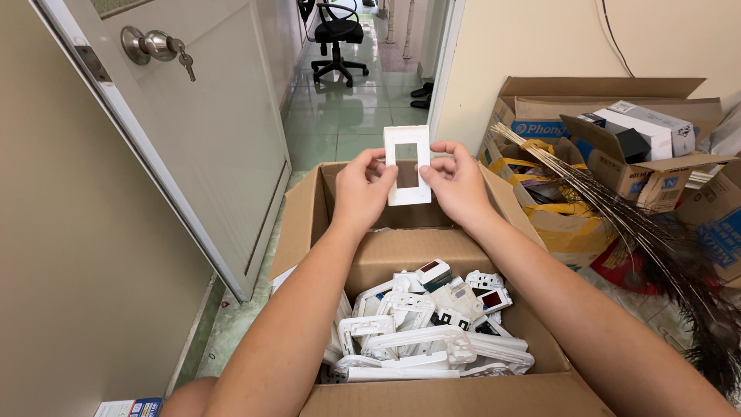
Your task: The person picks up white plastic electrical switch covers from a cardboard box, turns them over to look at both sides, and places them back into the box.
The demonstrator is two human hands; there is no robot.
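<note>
Both my hands hold up a white rectangular switch cover plate [408, 179] with an oblong opening in its middle. My left hand [363, 189] pinches its left edge and my right hand [457, 184] pinches its right edge. The plate is upright above the far side of an open cardboard box [401, 255]. Inside the box lies a heap of several white plastic switch frames and socket parts [424, 332], some with dark or red inserts.
A white door [193, 131] with a metal knob and keys [158, 45] stands open at left. Stacked cardboard boxes [617, 147] and a feather duster [656, 239] fill the right. A black office chair [338, 38] stands down the tiled corridor.
</note>
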